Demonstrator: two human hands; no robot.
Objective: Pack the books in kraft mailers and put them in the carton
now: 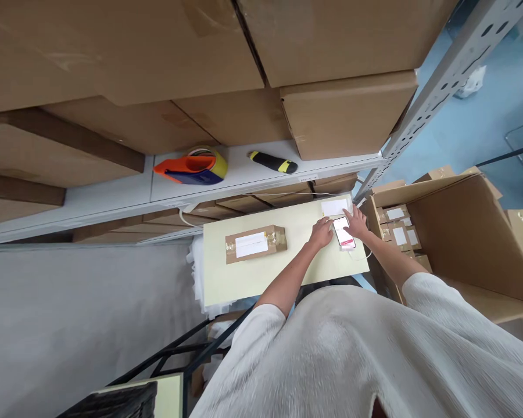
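Note:
A smartphone (342,232) with a lit white and pink screen is at the right end of a pale table (218,284). My left hand (321,233) is curled at the phone's left edge, its fingertips against it. On the other side, my right hand (356,224) has its fingers stretched out, with the thumb reaching over the screen. Behind the phone lies a white label sheet (333,207), partly under my fingers. To the left rests a taped cardboard box (255,244) with a white label on top.
Above the table's far side runs a grey shelf (239,168) with large cartons, a tape dispenser (194,167) and a black-and-yellow utility knife (273,162). At the right stands a big open carton (462,226) holding several small labelled boxes. A white cable (361,257) lies by the phone.

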